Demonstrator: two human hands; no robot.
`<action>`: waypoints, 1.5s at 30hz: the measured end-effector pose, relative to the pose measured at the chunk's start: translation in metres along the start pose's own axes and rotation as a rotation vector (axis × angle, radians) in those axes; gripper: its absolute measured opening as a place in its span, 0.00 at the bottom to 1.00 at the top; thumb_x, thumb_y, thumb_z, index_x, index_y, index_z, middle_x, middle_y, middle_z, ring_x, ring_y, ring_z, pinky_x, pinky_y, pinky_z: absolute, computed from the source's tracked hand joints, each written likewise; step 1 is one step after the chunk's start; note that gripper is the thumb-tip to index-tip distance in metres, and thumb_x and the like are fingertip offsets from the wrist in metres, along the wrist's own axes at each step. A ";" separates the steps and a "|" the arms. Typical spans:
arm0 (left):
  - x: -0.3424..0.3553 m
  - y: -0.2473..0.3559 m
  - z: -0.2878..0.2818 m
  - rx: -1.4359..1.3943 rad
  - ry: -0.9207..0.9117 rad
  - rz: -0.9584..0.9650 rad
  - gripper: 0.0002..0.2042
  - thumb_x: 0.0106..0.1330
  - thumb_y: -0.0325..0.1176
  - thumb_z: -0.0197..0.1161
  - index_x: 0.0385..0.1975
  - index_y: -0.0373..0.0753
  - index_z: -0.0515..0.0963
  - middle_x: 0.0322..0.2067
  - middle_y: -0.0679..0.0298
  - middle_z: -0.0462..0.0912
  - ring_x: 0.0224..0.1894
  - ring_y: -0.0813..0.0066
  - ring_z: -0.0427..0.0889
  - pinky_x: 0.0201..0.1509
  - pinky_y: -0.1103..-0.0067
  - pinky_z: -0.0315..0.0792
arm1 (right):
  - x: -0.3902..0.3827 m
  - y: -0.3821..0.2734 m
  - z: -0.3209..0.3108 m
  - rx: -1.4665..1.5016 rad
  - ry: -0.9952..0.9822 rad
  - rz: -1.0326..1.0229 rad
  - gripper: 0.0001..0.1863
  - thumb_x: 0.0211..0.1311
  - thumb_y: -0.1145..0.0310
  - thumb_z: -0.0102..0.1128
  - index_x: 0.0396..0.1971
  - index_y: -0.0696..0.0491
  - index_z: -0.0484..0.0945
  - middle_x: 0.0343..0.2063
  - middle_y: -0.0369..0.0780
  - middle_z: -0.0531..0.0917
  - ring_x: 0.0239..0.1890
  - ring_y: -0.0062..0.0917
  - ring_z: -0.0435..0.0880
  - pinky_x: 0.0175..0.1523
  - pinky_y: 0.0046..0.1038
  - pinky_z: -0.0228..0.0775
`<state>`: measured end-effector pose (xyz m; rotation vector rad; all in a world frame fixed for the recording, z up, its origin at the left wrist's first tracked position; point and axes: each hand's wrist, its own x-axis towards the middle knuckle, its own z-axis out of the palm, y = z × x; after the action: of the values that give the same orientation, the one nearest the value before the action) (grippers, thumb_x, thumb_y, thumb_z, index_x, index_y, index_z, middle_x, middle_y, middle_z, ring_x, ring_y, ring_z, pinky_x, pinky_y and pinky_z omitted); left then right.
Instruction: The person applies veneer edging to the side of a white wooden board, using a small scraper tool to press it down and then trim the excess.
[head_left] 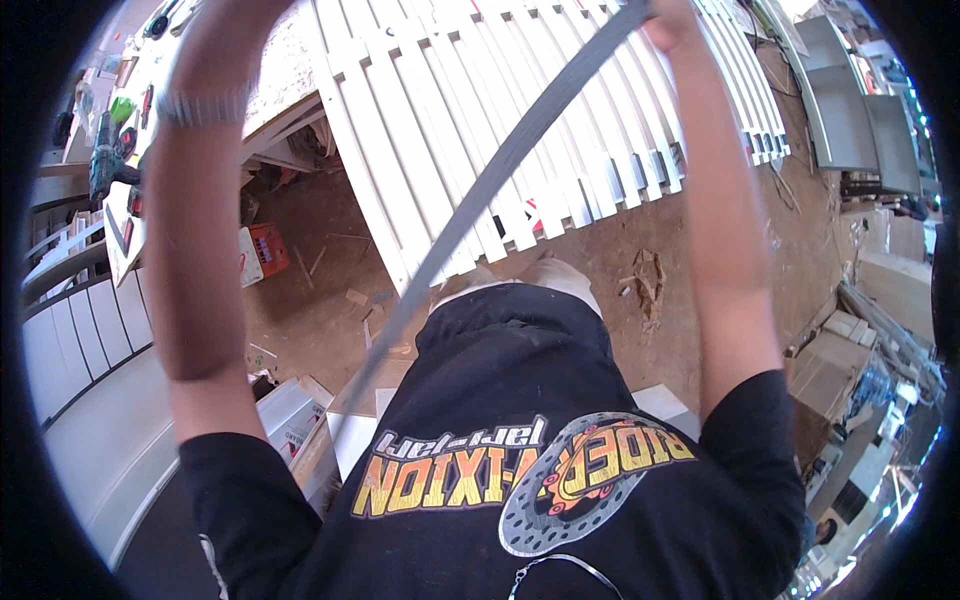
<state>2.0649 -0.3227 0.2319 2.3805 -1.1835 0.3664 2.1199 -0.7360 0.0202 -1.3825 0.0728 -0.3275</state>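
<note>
A long flat grey strip (500, 165) runs diagonally from the top to the lower middle, over a white slatted panel (440, 120). My right hand (668, 25) is shut on the strip's upper end, high at the top. My raised left arm reaches up beside the panel; my left hand (272, 12) is blurred and cut off by the top edge, so its fingers are hidden.
A worktop (265, 75) at upper left holds a drill (105, 155) and tools. An orange crate (268, 248) sits on the brown floor among scraps. White boards (85, 330) line the left; cardboard (825, 385) and stacked materials crowd the right.
</note>
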 end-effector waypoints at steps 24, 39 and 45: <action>-0.197 0.106 0.223 -0.161 -0.316 -0.581 0.24 0.69 0.40 0.71 0.63 0.40 0.79 0.64 0.50 0.75 0.71 0.47 0.70 0.75 0.59 0.67 | -0.060 0.006 -0.219 -0.032 -0.079 0.636 0.31 0.76 0.61 0.64 0.68 0.64 0.67 0.63 0.58 0.74 0.67 0.46 0.77 0.71 0.44 0.76; -0.106 0.038 0.304 -0.104 -0.413 0.180 0.10 0.71 0.41 0.66 0.39 0.42 0.87 0.45 0.62 0.86 0.58 0.62 0.80 0.71 0.64 0.68 | -0.381 0.008 0.024 -0.896 -0.031 0.288 0.11 0.73 0.64 0.61 0.43 0.56 0.82 0.39 0.51 0.83 0.40 0.52 0.83 0.47 0.46 0.77; -0.086 0.019 0.311 -0.123 -0.502 0.265 0.18 0.67 0.52 0.69 0.29 0.42 0.86 0.34 0.64 0.87 0.44 0.65 0.84 0.49 0.66 0.78 | -0.409 0.014 0.063 -1.027 0.159 0.355 0.08 0.73 0.66 0.60 0.41 0.55 0.80 0.39 0.49 0.82 0.44 0.52 0.83 0.48 0.50 0.77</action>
<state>2.0095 -0.4316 -0.0667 2.2768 -1.6948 -0.2380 1.7477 -0.5637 -0.0386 -2.3046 0.6864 -0.0827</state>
